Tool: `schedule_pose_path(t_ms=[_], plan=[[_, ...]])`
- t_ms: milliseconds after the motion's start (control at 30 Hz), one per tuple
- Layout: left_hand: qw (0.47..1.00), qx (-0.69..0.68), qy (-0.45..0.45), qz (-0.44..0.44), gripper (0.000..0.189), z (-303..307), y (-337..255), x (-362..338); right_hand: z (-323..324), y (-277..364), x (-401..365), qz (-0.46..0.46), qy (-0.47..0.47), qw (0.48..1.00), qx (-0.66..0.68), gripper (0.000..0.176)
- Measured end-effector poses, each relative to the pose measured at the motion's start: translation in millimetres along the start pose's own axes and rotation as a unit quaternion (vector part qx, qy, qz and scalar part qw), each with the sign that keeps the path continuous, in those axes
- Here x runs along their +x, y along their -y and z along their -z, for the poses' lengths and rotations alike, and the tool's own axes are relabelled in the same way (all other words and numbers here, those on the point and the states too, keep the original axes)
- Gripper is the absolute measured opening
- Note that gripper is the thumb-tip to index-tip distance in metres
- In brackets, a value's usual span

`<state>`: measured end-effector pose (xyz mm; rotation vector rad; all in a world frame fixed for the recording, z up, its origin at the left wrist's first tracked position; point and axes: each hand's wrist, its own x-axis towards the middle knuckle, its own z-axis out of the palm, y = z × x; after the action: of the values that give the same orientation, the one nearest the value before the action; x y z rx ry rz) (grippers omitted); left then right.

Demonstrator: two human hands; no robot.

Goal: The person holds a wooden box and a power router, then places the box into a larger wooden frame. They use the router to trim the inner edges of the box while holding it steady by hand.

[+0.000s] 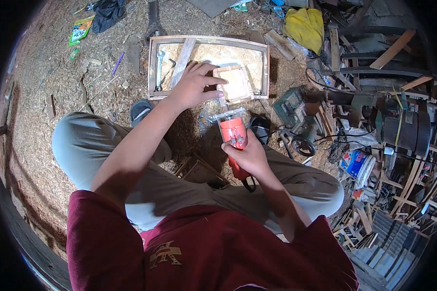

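My left hand (195,86) grips a small square wooden frame (250,89) by its left side, fingers along the top edge and thumb lower down. My right hand (251,156) is wrapped round the body of a red trim router (232,127), its base pointing away from me toward the frame's lower edge. Router base and frame lie close together, between my knees. Under the small frame is a larger shallow wooden tray (153,58) with sawdust in it. A wrench (159,70) lies at the tray's left end, beside a loose wooden strip (183,57) across it.
Wood shavings cover the ground (107,68). To the right stand a green metal machine part (289,107), a black cable (291,133) and a blue-and-white bucket (357,165). A yellow cloth (303,29) lies at the back; scrap wood (364,218) is heaped at the lower right.
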<state>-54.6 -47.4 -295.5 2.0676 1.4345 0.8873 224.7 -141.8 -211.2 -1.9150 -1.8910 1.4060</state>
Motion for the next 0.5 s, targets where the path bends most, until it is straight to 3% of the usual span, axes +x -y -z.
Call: schedule_pose_path(t_ms=[500], plan=[[1.0,0.014,-0.008,-0.008,0.041,-0.2,-1.3,0.0,0.7,0.7,-0.9,0.003,-0.001,1.0,-0.011,0.065]])
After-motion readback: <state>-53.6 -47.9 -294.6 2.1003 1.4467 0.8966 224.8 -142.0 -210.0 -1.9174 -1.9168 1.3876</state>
